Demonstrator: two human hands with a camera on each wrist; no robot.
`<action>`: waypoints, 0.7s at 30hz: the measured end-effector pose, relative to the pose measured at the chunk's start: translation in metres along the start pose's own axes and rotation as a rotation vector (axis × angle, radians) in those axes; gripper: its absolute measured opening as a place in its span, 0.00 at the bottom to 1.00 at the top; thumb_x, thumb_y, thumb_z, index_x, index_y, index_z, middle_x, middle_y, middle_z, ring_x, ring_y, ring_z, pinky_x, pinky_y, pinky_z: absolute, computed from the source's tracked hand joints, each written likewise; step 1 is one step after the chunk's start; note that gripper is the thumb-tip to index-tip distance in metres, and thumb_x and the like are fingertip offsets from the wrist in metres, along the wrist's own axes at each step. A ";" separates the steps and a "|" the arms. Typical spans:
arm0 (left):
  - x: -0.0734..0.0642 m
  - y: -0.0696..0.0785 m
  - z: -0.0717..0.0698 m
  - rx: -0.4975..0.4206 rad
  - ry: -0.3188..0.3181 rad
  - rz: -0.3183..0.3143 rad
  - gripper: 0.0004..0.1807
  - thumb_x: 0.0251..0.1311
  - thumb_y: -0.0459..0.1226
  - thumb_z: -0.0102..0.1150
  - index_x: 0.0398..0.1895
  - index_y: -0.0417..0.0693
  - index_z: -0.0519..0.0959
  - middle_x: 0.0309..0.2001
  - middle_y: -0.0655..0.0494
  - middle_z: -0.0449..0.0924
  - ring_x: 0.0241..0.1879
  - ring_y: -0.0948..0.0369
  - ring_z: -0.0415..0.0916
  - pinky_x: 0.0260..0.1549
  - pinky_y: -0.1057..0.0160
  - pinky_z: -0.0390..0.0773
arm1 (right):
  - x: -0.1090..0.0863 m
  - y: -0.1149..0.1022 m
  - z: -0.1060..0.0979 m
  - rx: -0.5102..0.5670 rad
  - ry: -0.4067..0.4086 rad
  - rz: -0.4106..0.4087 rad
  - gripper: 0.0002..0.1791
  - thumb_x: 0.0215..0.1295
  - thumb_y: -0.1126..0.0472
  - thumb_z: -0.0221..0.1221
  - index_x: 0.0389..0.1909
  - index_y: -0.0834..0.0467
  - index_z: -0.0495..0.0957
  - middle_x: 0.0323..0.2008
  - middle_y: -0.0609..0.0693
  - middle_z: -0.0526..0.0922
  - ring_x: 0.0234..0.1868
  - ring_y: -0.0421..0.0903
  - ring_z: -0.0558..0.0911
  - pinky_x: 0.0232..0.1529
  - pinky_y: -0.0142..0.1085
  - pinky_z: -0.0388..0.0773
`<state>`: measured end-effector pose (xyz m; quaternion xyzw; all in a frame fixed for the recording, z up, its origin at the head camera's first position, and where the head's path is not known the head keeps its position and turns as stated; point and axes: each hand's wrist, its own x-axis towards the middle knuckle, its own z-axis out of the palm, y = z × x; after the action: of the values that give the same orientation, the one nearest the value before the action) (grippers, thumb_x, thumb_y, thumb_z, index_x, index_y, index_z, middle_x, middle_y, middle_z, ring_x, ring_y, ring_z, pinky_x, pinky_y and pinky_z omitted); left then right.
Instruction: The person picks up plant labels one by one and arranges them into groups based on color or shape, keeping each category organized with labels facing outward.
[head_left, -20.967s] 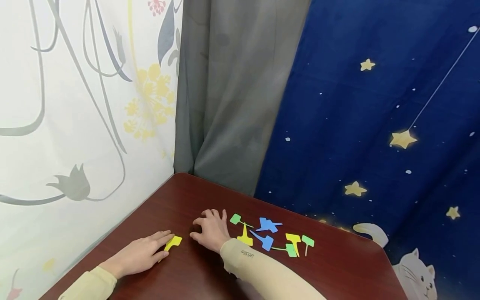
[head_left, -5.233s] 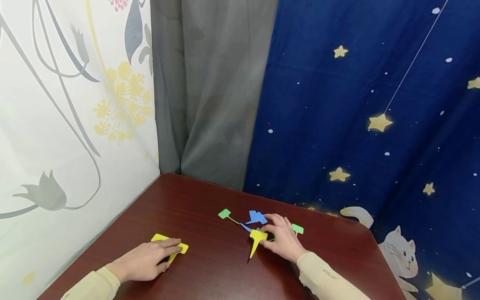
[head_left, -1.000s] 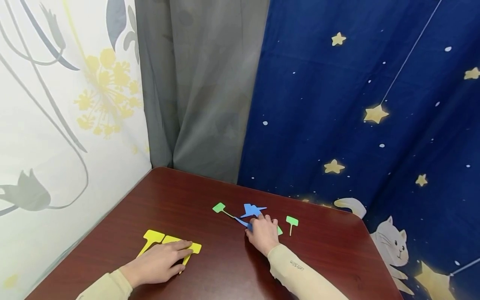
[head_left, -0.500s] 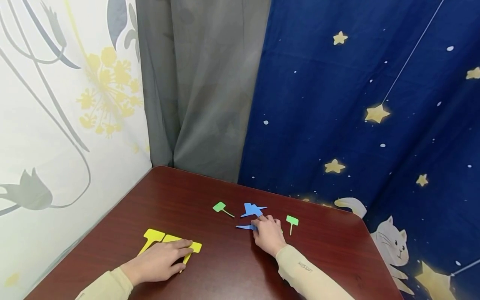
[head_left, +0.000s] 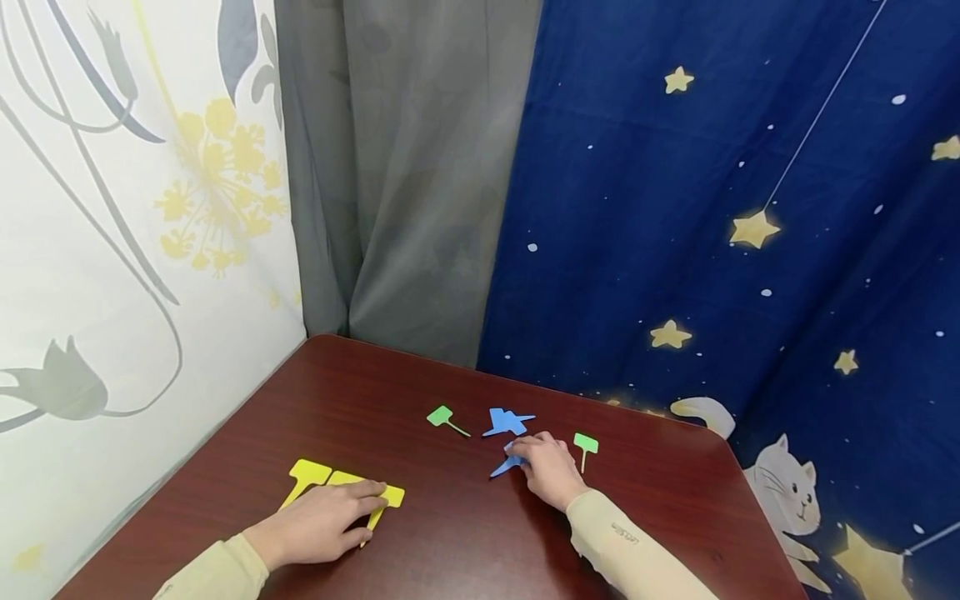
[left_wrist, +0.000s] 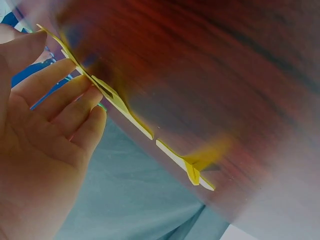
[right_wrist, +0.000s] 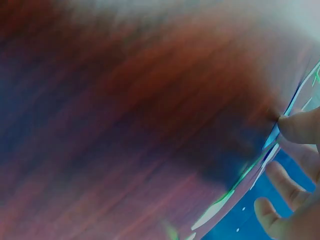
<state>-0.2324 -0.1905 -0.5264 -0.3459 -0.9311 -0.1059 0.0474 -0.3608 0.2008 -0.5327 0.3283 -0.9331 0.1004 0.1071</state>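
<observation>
Flat T-shaped plant labels lie on a dark red-brown table [head_left: 420,533]. My left hand [head_left: 322,521] rests with extended fingers over yellow labels set side by side: the leftmost label [head_left: 307,472] is mostly bare, while fingers cover parts of the middle label [head_left: 342,477] and the right label [head_left: 393,497]. My right hand [head_left: 553,473] pinches a blue label [head_left: 507,463] by its head, the pointed stem aimed toward the near left. In the right wrist view, thumb and forefinger meet at this blue label [right_wrist: 272,136], and a green label [right_wrist: 215,209] lies beyond them.
Two overlapping blue labels [head_left: 507,422] lie just behind the right hand. One green label [head_left: 440,415] is to their left, another green label [head_left: 586,442] to the right. Curtains, white [head_left: 150,250], grey [head_left: 420,167] and blue [head_left: 637,208], hang along the table's far edges.
Since the oldest frame, yellow labels from the right have joined the one under the left hand. During the last second the right hand moved slightly right and nearer, turning the blue label's tip toward me.
</observation>
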 end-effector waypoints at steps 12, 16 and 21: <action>0.001 0.000 0.000 0.037 0.016 0.007 0.20 0.65 0.45 0.64 0.57 0.47 0.83 0.63 0.50 0.77 0.59 0.55 0.78 0.45 0.53 0.82 | 0.004 0.014 0.001 -0.032 0.063 -0.106 0.20 0.62 0.70 0.66 0.48 0.44 0.89 0.48 0.43 0.87 0.50 0.48 0.79 0.43 0.45 0.75; 0.002 0.000 0.001 0.033 0.021 0.018 0.20 0.64 0.44 0.65 0.57 0.47 0.83 0.62 0.49 0.78 0.58 0.55 0.78 0.45 0.52 0.82 | 0.001 0.015 0.000 -0.011 0.055 -0.027 0.18 0.64 0.66 0.65 0.51 0.45 0.87 0.49 0.41 0.86 0.51 0.46 0.78 0.44 0.46 0.74; 0.002 0.001 0.001 0.021 0.014 0.014 0.20 0.64 0.45 0.65 0.57 0.47 0.83 0.62 0.49 0.78 0.58 0.54 0.78 0.45 0.52 0.82 | -0.004 0.008 -0.004 0.038 -0.014 0.145 0.24 0.64 0.46 0.66 0.59 0.48 0.83 0.51 0.45 0.81 0.50 0.48 0.75 0.45 0.49 0.72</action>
<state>-0.2329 -0.1881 -0.5267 -0.3510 -0.9294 -0.0980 0.0581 -0.3619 0.2101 -0.5310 0.2626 -0.9530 0.1233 0.0869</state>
